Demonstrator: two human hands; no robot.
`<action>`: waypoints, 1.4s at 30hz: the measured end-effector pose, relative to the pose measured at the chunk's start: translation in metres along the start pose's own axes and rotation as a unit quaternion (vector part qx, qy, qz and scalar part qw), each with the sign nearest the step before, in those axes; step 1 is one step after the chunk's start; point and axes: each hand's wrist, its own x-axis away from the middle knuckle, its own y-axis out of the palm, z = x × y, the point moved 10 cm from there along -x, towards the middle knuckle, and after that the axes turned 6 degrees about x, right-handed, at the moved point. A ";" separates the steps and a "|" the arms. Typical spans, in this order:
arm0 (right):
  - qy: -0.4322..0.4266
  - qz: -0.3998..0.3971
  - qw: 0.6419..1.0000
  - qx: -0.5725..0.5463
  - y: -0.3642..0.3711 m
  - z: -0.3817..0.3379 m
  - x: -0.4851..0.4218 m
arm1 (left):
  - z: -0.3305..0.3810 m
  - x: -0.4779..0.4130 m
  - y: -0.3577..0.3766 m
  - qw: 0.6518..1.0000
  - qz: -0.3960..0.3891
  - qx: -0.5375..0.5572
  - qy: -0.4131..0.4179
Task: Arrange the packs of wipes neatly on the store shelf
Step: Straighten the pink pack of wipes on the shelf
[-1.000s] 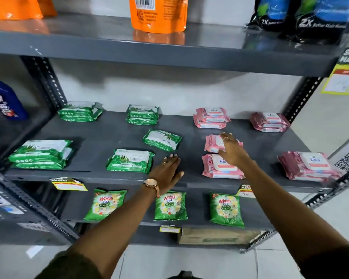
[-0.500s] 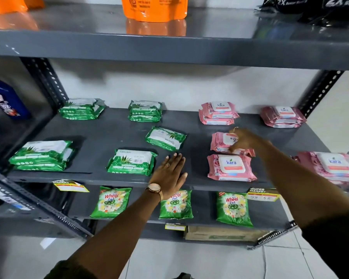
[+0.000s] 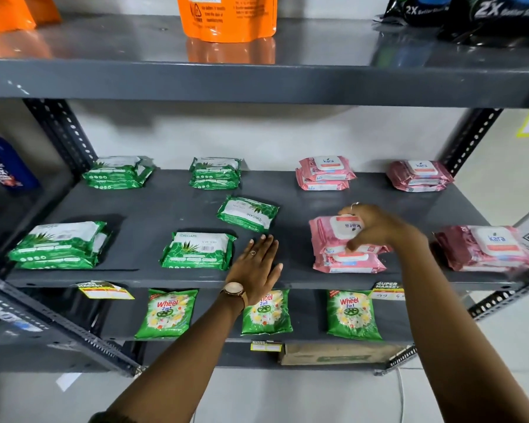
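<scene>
Right hand (image 3: 376, 228) now clamped on a pink wipes pack (image 3: 333, 235), set on top of the near pink pack (image 3: 348, 264) instead of lying behind it like half a second back. Left hand (image 3: 257, 264) still flat, fingers together, on the grey shelf (image 3: 165, 206), right of a green pack (image 3: 199, 250).

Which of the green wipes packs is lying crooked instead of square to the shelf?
The single green pack in the middle of the shelf, just beyond the left hand. It lies turned at an angle and alone; the other green packs sit square.
</scene>
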 end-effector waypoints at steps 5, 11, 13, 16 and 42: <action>0.016 -0.020 1.000 0.014 0.020 0.008 0.009 | 0.001 0.000 -0.004 1.000 0.013 0.015 0.003; -0.013 0.004 1.000 -0.006 0.007 0.003 0.015 | 0.003 0.000 -0.004 1.000 0.019 0.014 0.004; -0.009 0.031 0.999 -0.019 0.003 0.005 0.013 | 0.002 0.001 -0.004 1.000 0.017 0.016 0.000; 0.036 0.098 0.995 0.001 -0.005 0.010 0.016 | 0.001 0.002 -0.002 1.000 0.010 0.012 -0.004; -0.004 -0.005 0.994 0.105 0.018 0.008 0.018 | -0.002 -0.001 0.005 1.000 -0.011 0.020 -0.009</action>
